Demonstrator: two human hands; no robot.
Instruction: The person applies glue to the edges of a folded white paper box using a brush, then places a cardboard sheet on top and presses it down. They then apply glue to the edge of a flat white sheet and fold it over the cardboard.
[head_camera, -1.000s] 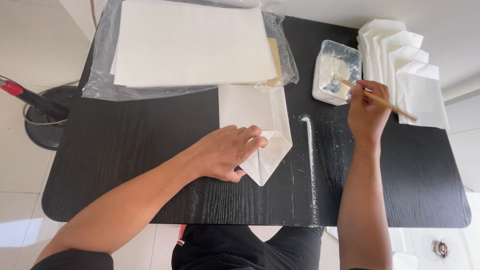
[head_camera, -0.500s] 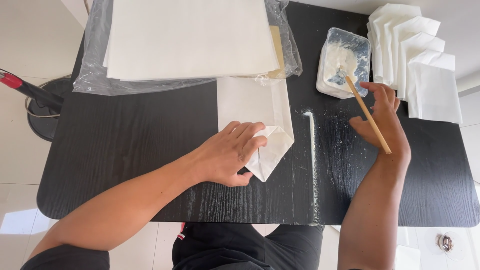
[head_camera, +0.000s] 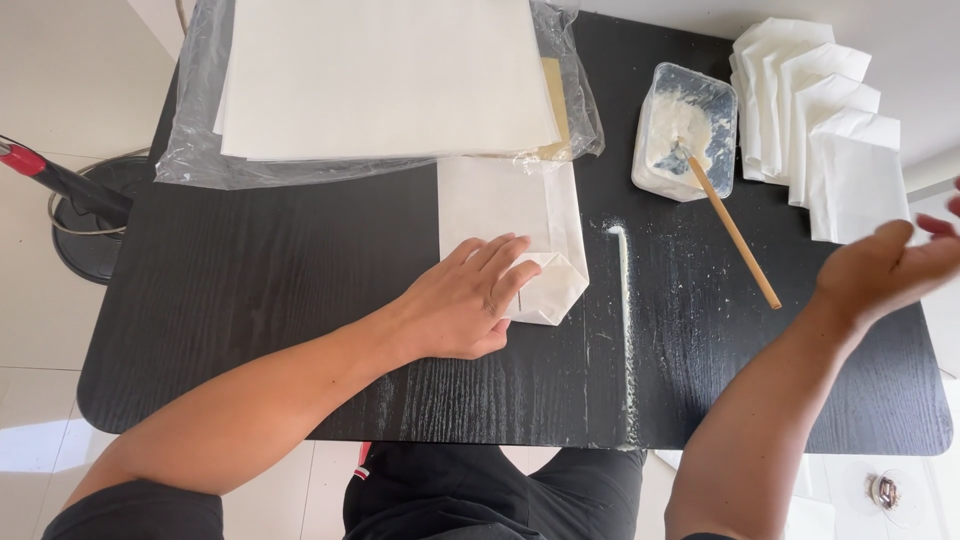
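Your left hand (head_camera: 462, 305) presses flat on the paper bag (head_camera: 520, 235) (light, floppy, creases easily); pinch its folded bottom edge. Your right hand (head_camera: 885, 270) hangs open, empty.

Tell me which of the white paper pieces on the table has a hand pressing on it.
The folded paper bag at the table's middle, under the left hand. The bagged sheet stack and fanned folded pieces lie untouched.

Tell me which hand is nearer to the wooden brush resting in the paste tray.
Right. The right hand hovers open just right of the wooden brush, apart from it. The left hand lies flat on the folded white paper, farther left across the white paste line.
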